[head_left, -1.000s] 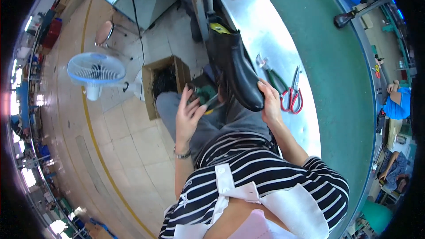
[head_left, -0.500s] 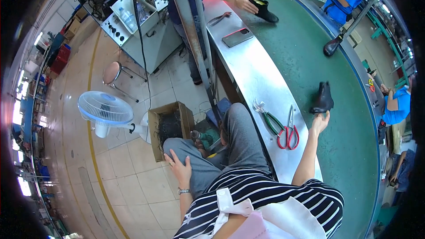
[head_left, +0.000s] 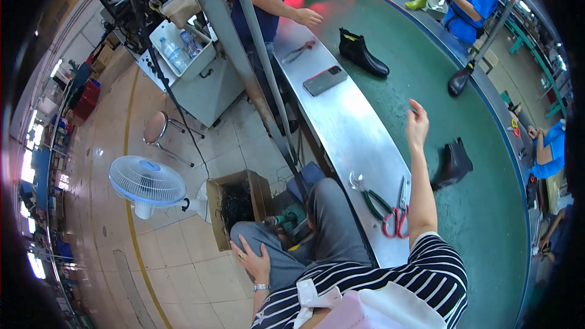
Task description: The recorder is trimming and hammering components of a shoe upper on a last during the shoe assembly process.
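Observation:
My left hand rests on my knee with its fingers spread, holding nothing. Out over the green belt reaches my right hand, empty, its fingers loosely apart. A black ankle boot lies ahead of it on the belt, toe pointing right and toward me. A second black ankle boot sits to the right of my forearm, partly hidden by it. On the metal ledge beside my arm lie green-handled pliers and red-handled scissors.
A phone lies farther up the ledge. Across it, a co-worker's hand is near the far boot. A steel post stands to my left. An open cardboard box and a fan are on the floor.
My right hand has left the nearer boot and moved forward over the belt. The co-worker's hand has let go of the far boot and drawn back left.

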